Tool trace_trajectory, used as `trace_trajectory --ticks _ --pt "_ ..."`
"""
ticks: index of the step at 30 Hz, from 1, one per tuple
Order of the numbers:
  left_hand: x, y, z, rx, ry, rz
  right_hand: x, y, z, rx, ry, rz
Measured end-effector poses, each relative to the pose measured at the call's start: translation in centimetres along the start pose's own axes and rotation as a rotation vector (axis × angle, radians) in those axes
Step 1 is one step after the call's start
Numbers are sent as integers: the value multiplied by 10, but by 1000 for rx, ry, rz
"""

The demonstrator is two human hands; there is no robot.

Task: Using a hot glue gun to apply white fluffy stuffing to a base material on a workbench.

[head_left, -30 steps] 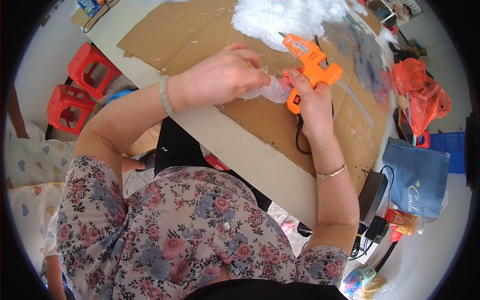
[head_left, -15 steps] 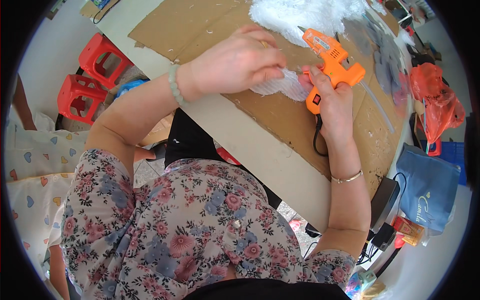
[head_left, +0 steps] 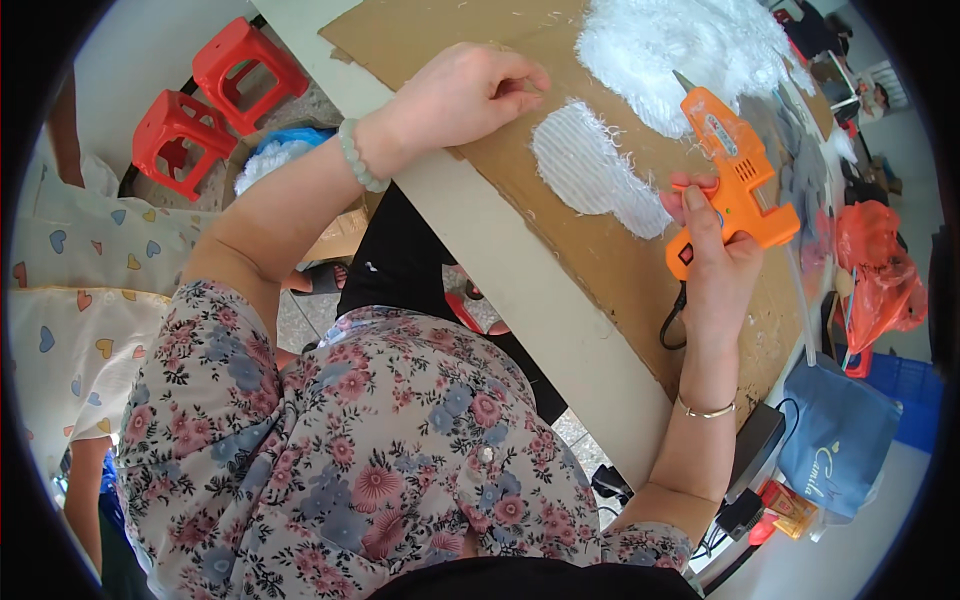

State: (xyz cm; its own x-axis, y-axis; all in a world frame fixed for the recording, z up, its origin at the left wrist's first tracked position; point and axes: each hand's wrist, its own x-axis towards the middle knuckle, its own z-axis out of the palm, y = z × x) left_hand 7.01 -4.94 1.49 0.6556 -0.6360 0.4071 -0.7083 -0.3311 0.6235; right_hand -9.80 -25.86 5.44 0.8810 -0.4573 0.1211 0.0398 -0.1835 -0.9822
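The left hand [head_left: 470, 95] has lifted off the ribbed white fabric piece with fuzzy edges [head_left: 597, 170] and now rests loosely curled, holding nothing, on the brown cardboard sheet [head_left: 600, 270] just left of it. The right hand [head_left: 718, 265] grips the orange glue gun [head_left: 730, 175], raised clear of the piece with its nozzle toward the white fluffy heap [head_left: 690, 45] beyond. The piece now lies free between the hands; pressing looks finished.

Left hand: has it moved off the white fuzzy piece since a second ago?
Yes. The left hand has lifted off the white fuzzy piece and now rests to its left on the cardboard sheet, fingers curled.
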Motion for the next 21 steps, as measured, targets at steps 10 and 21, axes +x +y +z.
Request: trace_trajectory --ticks 10,21 --pt "12 -11 13 159 -87 244 -1 3 9 -523 -331 42" --pt "15 -6 13 13 -171 94 2 8 6 -564 -260 -22"
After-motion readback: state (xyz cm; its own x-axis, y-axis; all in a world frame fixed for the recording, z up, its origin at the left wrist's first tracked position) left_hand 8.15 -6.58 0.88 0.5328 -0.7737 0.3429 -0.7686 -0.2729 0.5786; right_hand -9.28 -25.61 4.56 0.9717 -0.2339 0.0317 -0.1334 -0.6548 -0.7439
